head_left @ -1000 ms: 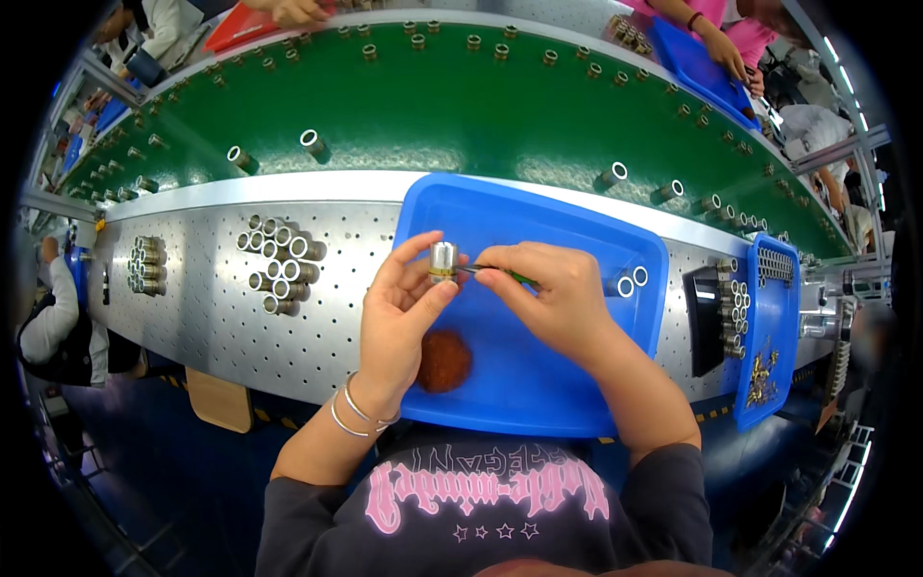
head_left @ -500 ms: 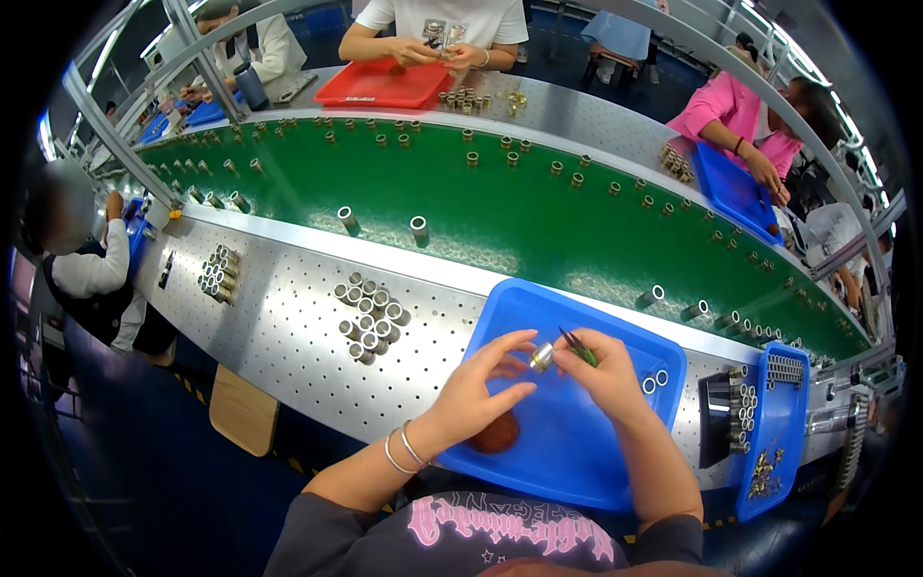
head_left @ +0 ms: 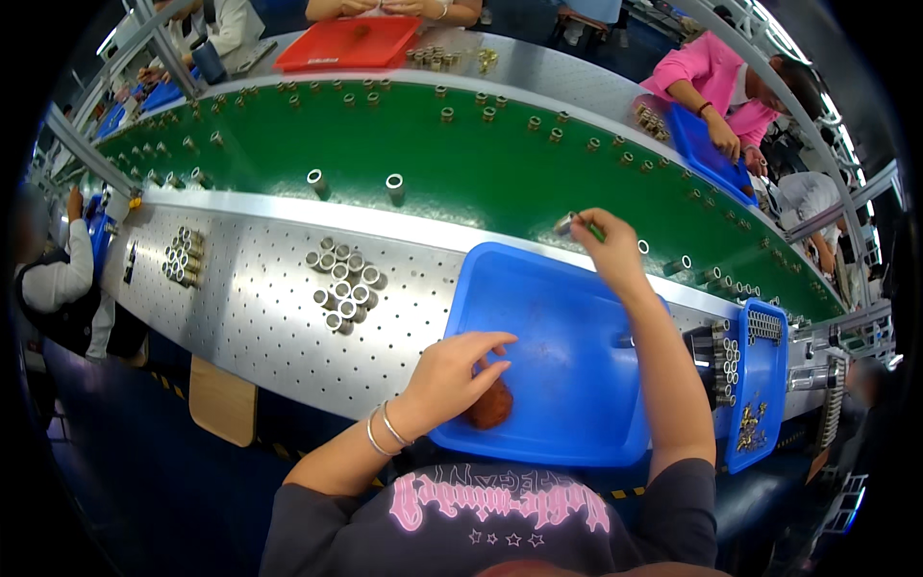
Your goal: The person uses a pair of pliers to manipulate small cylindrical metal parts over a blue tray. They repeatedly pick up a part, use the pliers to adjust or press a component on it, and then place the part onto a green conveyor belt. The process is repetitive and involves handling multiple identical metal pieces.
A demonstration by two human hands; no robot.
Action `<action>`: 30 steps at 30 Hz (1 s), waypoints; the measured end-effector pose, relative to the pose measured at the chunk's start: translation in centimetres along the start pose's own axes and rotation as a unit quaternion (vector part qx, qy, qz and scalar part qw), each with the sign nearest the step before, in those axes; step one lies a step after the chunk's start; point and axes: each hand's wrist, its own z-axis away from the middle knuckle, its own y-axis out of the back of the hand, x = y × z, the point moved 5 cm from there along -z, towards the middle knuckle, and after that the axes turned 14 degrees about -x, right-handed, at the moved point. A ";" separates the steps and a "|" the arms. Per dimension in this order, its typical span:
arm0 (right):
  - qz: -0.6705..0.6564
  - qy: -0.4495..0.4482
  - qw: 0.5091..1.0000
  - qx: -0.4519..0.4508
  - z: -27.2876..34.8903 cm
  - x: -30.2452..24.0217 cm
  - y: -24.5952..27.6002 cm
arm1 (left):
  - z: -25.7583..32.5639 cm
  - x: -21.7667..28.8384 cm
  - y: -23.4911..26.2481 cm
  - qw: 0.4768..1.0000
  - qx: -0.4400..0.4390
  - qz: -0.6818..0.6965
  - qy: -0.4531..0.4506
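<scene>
My right hand (head_left: 612,248) reaches past the far edge of the blue tray (head_left: 567,375), over the green belt (head_left: 500,197). Its fingers pinch a short metal sleeve (head_left: 564,223), and a slim green-handled tool (head_left: 596,232), seemingly tweezers, is tucked in the same hand. I cannot tell if the sleeve touches the belt. Above the tray's left side my left hand (head_left: 454,377) holds nothing, thumb and fingers apart. Beside and partly under it lies a round, reddish-brown fuzzy pad (head_left: 490,406).
Several metal sleeves (head_left: 343,288) stand on the perforated metal table (head_left: 269,327) at left, with another group (head_left: 183,257) farther left. More sleeves (head_left: 395,187) dot the belt. At right, a narrow blue tray (head_left: 760,385) carries small brass-coloured parts. Co-workers sit across the belt, one in pink (head_left: 707,72).
My right hand has gone from above the tray out over the belt, carrying the metal sleeve. The left hand has drawn apart from it and stays over the tray. The whole view has shifted.
</scene>
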 end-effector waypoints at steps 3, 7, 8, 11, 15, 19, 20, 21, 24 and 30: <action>0.113 -0.064 0.991 0.022 -2.3 1.9 0.6 | 0.1 0.0 0.4 0.999 -0.022 0.027 -0.005; 0.145 -0.003 0.989 0.043 -2.1 2.8 -0.1 | 0.9 -0.9 3.8 0.996 0.067 -0.054 -0.013; 0.147 -0.041 0.988 0.039 -1.7 2.8 -0.1 | 1.1 -1.2 5.2 0.985 0.110 -0.134 -0.007; 0.085 -0.060 0.994 0.041 -0.1 0.9 -0.3 | 1.6 -2.0 9.2 0.922 0.187 -0.334 0.058; -0.012 0.004 1.000 0.006 2.8 -2.1 -1.0 | 1.4 -4.2 10.4 0.882 0.173 -0.419 0.128; -0.032 0.022 0.999 -0.029 4.7 -3.4 -1.3 | 0.8 -4.7 9.8 0.866 0.174 -0.450 0.132; -0.040 0.028 0.998 -0.036 5.1 -3.7 -1.4 | 0.8 -4.6 9.6 0.861 0.182 -0.458 0.127; -0.048 0.035 0.997 -0.044 5.4 -4.2 -1.5 | 0.7 -4.5 9.5 0.861 0.184 -0.458 0.122; -0.058 0.021 0.996 -0.069 6.2 -5.1 -2.0 | 0.6 -3.9 9.4 0.861 0.200 -0.457 0.094; -0.034 0.136 0.981 -0.136 8.0 -8.9 -3.9 | -0.8 1.5 7.1 0.935 0.150 -0.321 -0.025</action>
